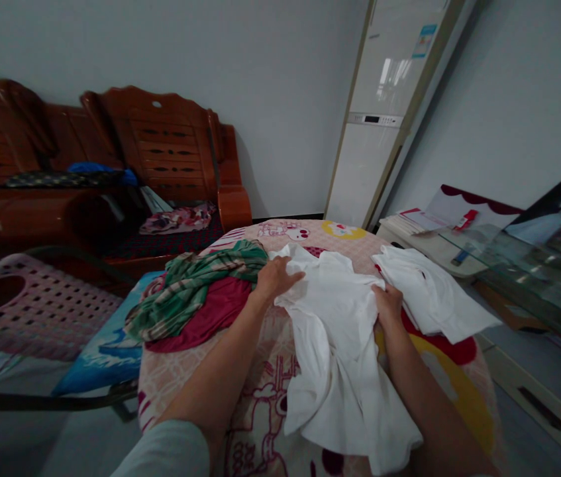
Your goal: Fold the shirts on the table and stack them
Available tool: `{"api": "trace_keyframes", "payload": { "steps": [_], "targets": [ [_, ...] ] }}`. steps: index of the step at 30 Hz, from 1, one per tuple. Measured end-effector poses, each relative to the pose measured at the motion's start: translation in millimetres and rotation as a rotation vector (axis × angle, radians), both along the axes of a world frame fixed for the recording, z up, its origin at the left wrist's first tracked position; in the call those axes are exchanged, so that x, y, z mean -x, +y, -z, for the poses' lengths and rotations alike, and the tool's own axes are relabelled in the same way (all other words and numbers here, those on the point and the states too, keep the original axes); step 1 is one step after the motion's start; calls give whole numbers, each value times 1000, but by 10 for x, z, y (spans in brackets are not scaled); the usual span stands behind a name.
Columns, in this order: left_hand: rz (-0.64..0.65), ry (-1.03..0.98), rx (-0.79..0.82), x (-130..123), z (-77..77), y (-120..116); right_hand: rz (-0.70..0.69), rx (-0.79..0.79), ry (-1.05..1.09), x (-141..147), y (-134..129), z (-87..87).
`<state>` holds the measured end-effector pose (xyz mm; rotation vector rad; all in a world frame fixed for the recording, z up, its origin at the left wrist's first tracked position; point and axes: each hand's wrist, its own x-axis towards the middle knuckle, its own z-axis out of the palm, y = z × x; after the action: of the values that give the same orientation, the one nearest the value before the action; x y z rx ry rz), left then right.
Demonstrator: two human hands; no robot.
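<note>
Two bare hands work at a white garment [334,318] on a round, cloth-covered counter [163,377]. The garment lies at the middle of the counter, its upper part toward the far edge and its lower part, creased and loosely gathered, between the forearms. The right hand [388,305] pinches its right upper edge, the grip pressed together on the fabric. The left hand [276,275] rests on its left upper edge, thumb and forefinger apart over the cloth; the other fingers are hidden, so whether this grip pinches the fabric cannot be told.

To the left, a green plaid cloth [195,285] lies heaped partly over a magenta cloth [218,311]. To the right, a folded white cloth [434,291] lies just beside the right hand, one corner extending past the edge of the counter.

Containers and holders: the white cabinet [538,397], lower right, shows a drawer front with a dark, slot-like pull; its interior is hidden. A brown carton [513,308] sits beneath the glass shelf [533,262], its contents indistinct. The wooden seat [233,209] at the rear holds a floral cloth [178,218]; farther left, a dark patterned cloth [61,179] and a blue cloth [128,175] lie together. At far left stands a pink lattice piece [51,308] with an oval opening; whether it is a basket or a chair back cannot be told. Near it, a blue cushion [111,344] leans beside the counter.
</note>
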<state>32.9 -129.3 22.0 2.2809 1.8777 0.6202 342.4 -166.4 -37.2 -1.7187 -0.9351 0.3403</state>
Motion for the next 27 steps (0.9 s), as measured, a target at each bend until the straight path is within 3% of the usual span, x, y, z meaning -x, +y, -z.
{"api": "trace_keyframes", "payload": {
  "steps": [3,6,11,15,19,24,27],
  "targets": [
    [23,96,42,-141,109,-40,-4,-4,6,8,-16,-4],
    [-65,69,112,-47,143,39,-14,-10,20,10,-26,-7],
    [-257,-37,60,413,-83,197,-10,-36,10,27,-32,-6],
    [-400,-26,-11,729,-265,190,-15,-85,-25,7,-22,6],
    [-384,1,28,892,-294,162,86,-92,-64,-145,-12,14],
    [-396,26,54,911,-263,157,269,-135,-121,-390,-63,1],
    [-395,52,49,861,-251,145,226,-91,-121,-375,-73,-17]
  ]
}}
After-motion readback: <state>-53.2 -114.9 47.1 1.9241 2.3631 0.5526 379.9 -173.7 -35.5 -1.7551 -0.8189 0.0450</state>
